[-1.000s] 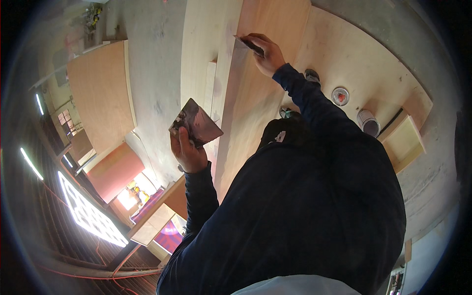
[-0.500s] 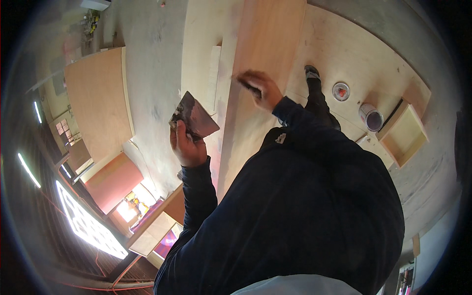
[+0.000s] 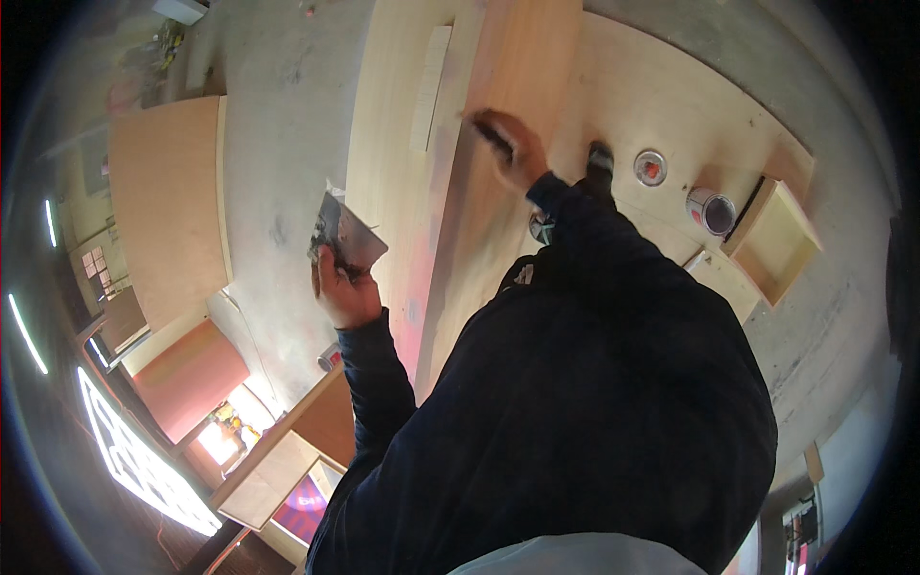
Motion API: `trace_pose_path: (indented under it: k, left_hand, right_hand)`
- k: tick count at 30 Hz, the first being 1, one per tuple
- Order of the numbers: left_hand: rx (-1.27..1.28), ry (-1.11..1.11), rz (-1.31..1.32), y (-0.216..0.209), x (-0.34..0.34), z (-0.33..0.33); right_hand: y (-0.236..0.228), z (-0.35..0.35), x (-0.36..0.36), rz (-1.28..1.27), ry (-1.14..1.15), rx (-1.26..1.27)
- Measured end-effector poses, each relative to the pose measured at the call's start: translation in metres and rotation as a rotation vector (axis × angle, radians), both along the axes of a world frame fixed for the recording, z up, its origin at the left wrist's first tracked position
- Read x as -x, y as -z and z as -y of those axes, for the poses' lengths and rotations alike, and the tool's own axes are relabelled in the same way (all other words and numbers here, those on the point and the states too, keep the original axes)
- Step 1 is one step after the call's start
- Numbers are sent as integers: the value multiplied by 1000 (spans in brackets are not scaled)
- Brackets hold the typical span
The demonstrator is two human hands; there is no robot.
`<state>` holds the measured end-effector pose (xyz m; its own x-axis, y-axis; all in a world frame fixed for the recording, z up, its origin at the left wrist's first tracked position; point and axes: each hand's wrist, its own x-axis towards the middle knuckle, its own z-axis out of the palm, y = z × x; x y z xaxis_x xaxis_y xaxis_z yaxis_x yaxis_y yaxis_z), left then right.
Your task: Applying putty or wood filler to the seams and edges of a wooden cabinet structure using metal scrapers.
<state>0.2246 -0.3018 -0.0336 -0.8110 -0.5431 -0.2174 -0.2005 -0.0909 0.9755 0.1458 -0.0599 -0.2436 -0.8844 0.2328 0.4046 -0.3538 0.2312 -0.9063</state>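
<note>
My left hand (image 3: 345, 295) is closed on a flat, squarish metal plate (image 3: 361, 241) with dark smears and a pale lump along its upper edge. It holds the plate tilted, left of a long pale wooden panel (image 3: 391, 134). My right hand (image 3: 520, 158) is closed around a thin, dark, flat scraper (image 3: 492, 134), slightly blurred. That scraper is over the brownish wooden board (image 3: 522, 57); whether it touches the wood I cannot tell. A narrow pale wood strip (image 3: 432, 88) lies on the panel between the two hands.
On the wooden sheet at the right are an open tin (image 3: 711, 212) and a round lid (image 3: 650, 169) with a reddish blob. Beside the tin stands a shallow wooden drawer box (image 3: 781, 247). My shoe (image 3: 599, 163) is near the lid. Large boards (image 3: 171, 206) stand at the left.
My right hand with the scraper has moved slightly up the board. My left hand has shifted left, and the plate is turned, its face now greyer. The whole view has swung a little.
</note>
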Motion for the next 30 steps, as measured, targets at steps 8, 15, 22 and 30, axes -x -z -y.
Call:
trace_pose_path:
  k: [8,15,22,30]
  left_hand:
    - [19,-28,-8,3,-31,12]
    - [51,-56,22,-3,-44,6]
    - [-107,6,-42,-13,-30,-17]
    - [129,-44,-28,-22,-31,-32]
  right_hand:
    - [15,-95,132,481,-149,197]
    - [-4,-20,42,277,-215,157]
    - [-16,-20,-4,189,-355,41]
    - [11,16,19,52,100,-57]
